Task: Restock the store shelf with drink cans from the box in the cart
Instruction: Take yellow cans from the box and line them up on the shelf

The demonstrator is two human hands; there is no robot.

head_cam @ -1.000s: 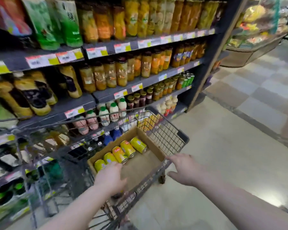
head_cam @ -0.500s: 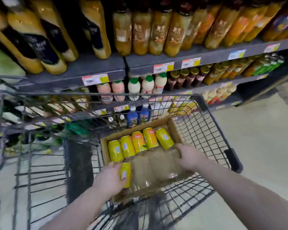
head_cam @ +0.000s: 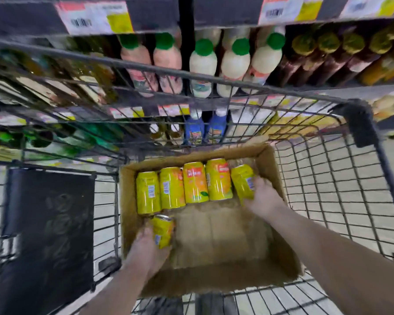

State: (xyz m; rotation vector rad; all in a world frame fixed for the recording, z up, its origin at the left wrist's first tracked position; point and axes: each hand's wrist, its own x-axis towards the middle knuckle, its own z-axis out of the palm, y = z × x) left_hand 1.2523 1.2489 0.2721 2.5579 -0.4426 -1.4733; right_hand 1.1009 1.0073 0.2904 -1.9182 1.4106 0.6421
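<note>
Head view: inside the cardboard box (head_cam: pixel 268 162), left hand (head_cam: pixel 146 248) grips one yellow can (head_cam: pixel 162 233); right hand (head_cam: pixel 263 196) grips the row's rightmost can (head_cam: pixel 242 181).

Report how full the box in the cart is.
Cardboard box mostly empty: four yellow cans lie at its far end, left hand and right hand each grip another.

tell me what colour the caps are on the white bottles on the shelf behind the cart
Green. The white bottles have round green caps, seen best in the head view, just beyond the cart's far rim.
</note>
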